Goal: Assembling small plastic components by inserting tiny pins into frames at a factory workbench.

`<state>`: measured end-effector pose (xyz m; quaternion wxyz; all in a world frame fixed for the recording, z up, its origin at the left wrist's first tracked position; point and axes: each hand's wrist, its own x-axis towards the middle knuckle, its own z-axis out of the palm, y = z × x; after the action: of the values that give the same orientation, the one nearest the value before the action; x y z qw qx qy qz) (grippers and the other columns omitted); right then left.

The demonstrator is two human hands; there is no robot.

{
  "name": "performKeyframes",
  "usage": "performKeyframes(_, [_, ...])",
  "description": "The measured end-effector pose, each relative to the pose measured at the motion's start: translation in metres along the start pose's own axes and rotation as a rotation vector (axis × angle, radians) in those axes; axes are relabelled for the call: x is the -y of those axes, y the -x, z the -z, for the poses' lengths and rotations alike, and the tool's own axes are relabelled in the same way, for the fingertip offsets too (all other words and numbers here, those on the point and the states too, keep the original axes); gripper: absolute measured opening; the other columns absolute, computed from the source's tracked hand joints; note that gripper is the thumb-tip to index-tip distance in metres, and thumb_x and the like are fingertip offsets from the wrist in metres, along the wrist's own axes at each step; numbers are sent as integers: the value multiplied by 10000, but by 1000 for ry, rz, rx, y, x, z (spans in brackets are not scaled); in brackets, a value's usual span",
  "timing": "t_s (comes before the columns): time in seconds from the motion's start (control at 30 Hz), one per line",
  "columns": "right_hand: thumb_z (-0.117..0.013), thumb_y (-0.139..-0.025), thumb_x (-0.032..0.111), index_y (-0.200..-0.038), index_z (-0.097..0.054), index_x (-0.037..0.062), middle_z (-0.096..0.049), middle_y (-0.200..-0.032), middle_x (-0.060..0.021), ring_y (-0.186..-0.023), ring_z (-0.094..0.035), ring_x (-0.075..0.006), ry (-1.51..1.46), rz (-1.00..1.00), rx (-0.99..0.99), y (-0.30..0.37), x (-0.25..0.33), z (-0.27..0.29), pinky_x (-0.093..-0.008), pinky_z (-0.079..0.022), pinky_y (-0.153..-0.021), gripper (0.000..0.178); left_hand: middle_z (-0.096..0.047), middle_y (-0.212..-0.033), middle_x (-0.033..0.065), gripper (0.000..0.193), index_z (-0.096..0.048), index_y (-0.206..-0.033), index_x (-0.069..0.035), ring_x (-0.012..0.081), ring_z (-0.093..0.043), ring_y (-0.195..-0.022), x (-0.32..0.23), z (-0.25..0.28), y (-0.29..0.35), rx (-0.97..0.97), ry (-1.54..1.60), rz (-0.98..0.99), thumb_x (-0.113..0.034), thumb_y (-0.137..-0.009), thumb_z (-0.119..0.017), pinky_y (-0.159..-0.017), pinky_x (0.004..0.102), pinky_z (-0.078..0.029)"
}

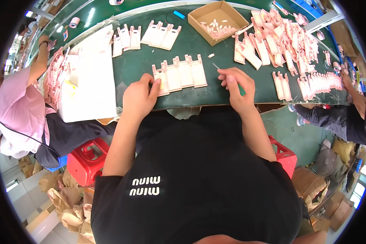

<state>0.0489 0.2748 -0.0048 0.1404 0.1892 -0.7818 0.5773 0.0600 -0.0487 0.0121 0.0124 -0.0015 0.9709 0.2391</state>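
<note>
In front of me, several flat pink plastic parts (186, 72) with pronged far ends lie side by side in a slightly fanned row. My left hand (141, 94) is closed at the left end of this row, thumb and forefinger on the edge of the leftmost pink plastic part (162, 81). Just right of the row, my right hand (239, 87) grips a slim screwdriver with a green handle (242, 90). Its thin metal shaft points up and left, apart from the parts. A tiny pale piece (211, 55) lies beyond the row.
A cardboard box (199, 30) of small pink pieces stands at the back, beside a large heap of pink parts (278, 38). More rows (160, 35) lie at the back left. White sheeting (95, 77) covers the left. People work on both sides; red stools (83, 162) stand below.
</note>
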Motion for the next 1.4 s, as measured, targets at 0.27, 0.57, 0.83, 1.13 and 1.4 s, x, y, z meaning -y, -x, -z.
performKeyframes(0.27, [-646,-1096,90,-945,-760,-49,-710,-782,-21,-691,-608,-63,-290,-342,-75,-14,-26,-15,-234,-488,-642,235,-716,-727,155,173,-706,-967,-78,394,-711,-699,-13,0,-18,22,63,-184,-246,-999,-728,-635,517,-531])
performKeyframes(0.57, [-659,-1086,70,-1017,-760,-36,-743,-830,-31,-727,-639,-58,-128,-246,-11,-7,-52,-13,-236,-511,-685,162,-779,-836,83,80,-767,-999,-127,306,-730,-708,-6,-17,-37,-34,74,-450,-145,-923,-749,-641,424,-558])
performKeyframes(0.83, [-742,-1080,165,-1161,-831,39,-814,-1033,-110,-1027,-717,-227,94,34,24,-15,-33,-25,-367,-574,-923,174,-775,-869,134,107,-786,-977,-116,373,-744,-803,-13,-14,-41,55,-178,-389,-208,-957,-735,-718,483,-577])
performKeyframes(1.13, [-667,-1125,216,-1057,-840,28,-788,-944,-108,-924,-705,-236,60,-28,-74,-17,-35,-21,-360,-564,-867,264,-772,-847,136,165,-740,-989,-75,378,-745,-778,-10,-22,-44,-71,-172,-425,-232,-1028,-713,-699,504,-576])
performKeyframes(1.4, [-667,-1120,192,-1014,-829,12,-785,-923,-109,-903,-699,-231,60,-16,-42,-18,-33,-19,-361,-562,-849,264,-775,-810,115,158,-749,-973,-82,346,-747,-703,-8,-37,-40,-216,-163,-440,-234,-1017,-754,-628,452,-575])
